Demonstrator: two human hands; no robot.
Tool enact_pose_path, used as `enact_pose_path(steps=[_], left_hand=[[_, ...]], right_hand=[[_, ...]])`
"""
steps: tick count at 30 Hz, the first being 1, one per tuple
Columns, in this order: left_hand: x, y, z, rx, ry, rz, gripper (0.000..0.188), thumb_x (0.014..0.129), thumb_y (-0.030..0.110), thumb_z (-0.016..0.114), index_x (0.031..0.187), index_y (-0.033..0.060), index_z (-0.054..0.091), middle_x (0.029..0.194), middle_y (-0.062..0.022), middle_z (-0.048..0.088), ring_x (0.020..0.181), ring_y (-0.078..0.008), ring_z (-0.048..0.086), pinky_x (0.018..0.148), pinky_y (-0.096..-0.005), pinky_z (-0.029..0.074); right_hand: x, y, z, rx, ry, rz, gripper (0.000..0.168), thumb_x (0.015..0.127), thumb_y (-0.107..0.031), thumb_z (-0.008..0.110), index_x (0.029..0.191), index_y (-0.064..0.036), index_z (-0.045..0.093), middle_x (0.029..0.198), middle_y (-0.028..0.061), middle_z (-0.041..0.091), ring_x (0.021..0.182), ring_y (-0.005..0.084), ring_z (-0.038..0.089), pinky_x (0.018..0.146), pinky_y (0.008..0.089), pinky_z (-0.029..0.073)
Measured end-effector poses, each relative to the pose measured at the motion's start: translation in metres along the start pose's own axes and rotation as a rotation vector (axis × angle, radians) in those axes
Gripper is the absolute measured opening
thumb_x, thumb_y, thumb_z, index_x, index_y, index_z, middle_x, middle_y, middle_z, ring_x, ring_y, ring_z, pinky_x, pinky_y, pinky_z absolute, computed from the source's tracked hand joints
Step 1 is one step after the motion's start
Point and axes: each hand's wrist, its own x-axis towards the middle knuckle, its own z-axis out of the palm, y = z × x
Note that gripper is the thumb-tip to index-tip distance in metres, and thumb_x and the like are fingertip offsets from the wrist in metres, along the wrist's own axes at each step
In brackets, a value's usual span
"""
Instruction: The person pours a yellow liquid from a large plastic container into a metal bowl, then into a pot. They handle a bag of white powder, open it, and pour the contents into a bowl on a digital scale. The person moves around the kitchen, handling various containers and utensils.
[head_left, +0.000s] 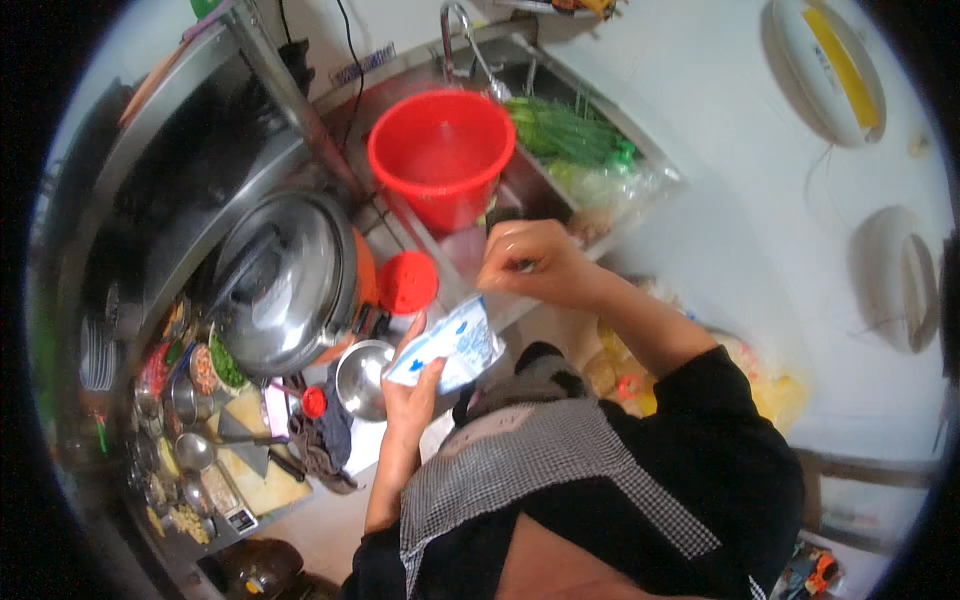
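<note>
My left hand (412, 390) grips a white plastic packet (450, 349) with blue print, tilted in front of my apron. Up and to the right of the packet, my right hand (536, 259) is curled with its fingers drawn together. Blur hides whether anything is pinched in it. A large red plastic bucket (442, 199) stands in the steel sink beyond my hands. Just past the packet sits a small round red plastic container or lid (407, 282). A steel mixing bowl (364, 379) is beside my left hand.
A big lidded pot (285, 277) stands left of the sink. Green onions (562, 131) lie in the right basin below the faucet (480, 52). A cleaver (244, 442) and another knife rest on the cutting board (277, 484), near several small bowls and a dark cloth (326, 439).
</note>
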Motion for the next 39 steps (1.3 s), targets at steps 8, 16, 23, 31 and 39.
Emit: enact_pose_path(steps=[8, 16, 23, 31, 39], left_hand=[[0.054, -0.028, 0.043, -0.126, 0.405, -0.17, 0.038, 0.084, 0.003, 0.057, 0.12, -0.0068, 0.049, 0.107, -0.0108, 0.059, 0.097, -0.0155, 0.056, 0.085, -0.0286, 0.044], [0.053, 0.011, 0.111, -0.062, 0.682, -0.213, 0.03, 0.088, 0.013, 0.059, 0.113, -0.0015, 0.056, 0.097, -0.0028, 0.061, 0.086, -0.0083, 0.053, 0.077, -0.0248, 0.046], [-0.009, 0.002, 0.102, -0.397, 1.243, 0.185, 0.024, 0.091, 0.017, 0.055, 0.109, 0.0017, 0.052, 0.094, -0.0023, 0.057, 0.082, -0.0097, 0.053, 0.072, -0.0257, 0.045], [-0.088, 0.028, 0.011, -0.525, 1.338, 0.312, 0.028, 0.094, 0.023, 0.05, 0.112, 0.002, 0.049, 0.104, -0.0041, 0.054, 0.093, -0.0125, 0.051, 0.082, -0.0283, 0.042], [-0.179, 0.003, -0.173, -0.574, 1.229, 0.396, 0.05, 0.096, 0.038, 0.036, 0.133, 0.0043, 0.036, 0.118, -0.0041, 0.052, 0.094, -0.0095, 0.049, 0.076, -0.0222, 0.04]], right_hand=[[0.131, 0.165, -0.214, -0.375, 0.346, 0.401, 0.02, 0.085, -0.024, 0.061, 0.085, -0.003, 0.065, 0.073, -0.001, 0.059, 0.071, 0.0071, 0.052, 0.065, 0.0236, 0.044], [0.13, 0.205, -0.158, 0.058, -0.137, 0.263, 0.017, 0.087, -0.017, 0.057, 0.096, -0.004, 0.062, 0.083, 0.0006, 0.058, 0.069, 0.0078, 0.051, 0.064, 0.021, 0.041], [0.095, 0.102, -0.002, 0.579, -1.207, 0.117, 0.057, 0.079, -0.013, 0.065, 0.132, -0.006, 0.043, 0.123, 0.0083, 0.053, 0.112, 0.017, 0.05, 0.09, 0.0323, 0.042], [0.091, -0.02, 0.161, 0.811, -1.34, 0.33, 0.055, 0.084, -0.013, 0.061, 0.131, 0.0, 0.037, 0.118, 0.0121, 0.052, 0.11, 0.0187, 0.05, 0.092, 0.0306, 0.041], [0.131, -0.121, 0.345, 0.809, -1.202, 0.854, 0.038, 0.091, -0.019, 0.049, 0.124, -0.002, 0.043, 0.107, 0.0068, 0.058, 0.088, 0.0126, 0.058, 0.068, 0.0271, 0.049]])
